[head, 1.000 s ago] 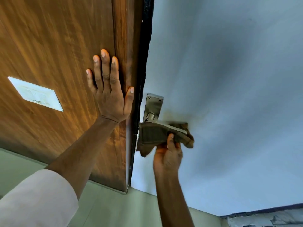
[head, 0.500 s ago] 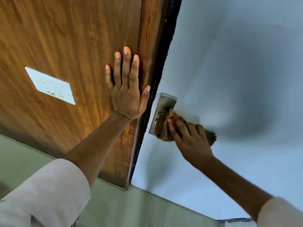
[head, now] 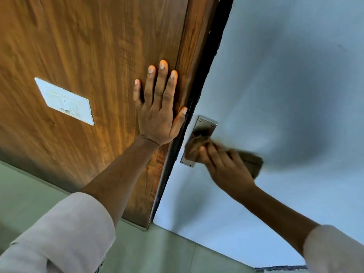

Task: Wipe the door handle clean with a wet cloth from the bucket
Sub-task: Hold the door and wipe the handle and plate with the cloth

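Note:
A metal door handle plate (head: 205, 125) with screws sits on the pale blue-white door face (head: 285, 95), close to its dark edge. My right hand (head: 224, 168) presses a brown cloth (head: 250, 161) over the lower part of the plate; the lever itself is hidden under cloth and fingers. The cloth also bunches at the plate's middle and trails right past my knuckles. My left hand (head: 159, 107) lies flat with fingers spread on the brown wooden panel (head: 88, 56), just left of the door edge, holding nothing. No bucket is in view.
A white rectangular switch plate (head: 65, 101) is mounted on the wooden panel to the left. A black strip (head: 206, 75) runs along the gap between wood and door. Pale green floor tiles (head: 157, 251) lie below.
My right hand shifted from gripping the cloth-wrapped lever from below to pressing the cloth onto the plate from the right. The view drifted, and my left hand stayed flat on the wood.

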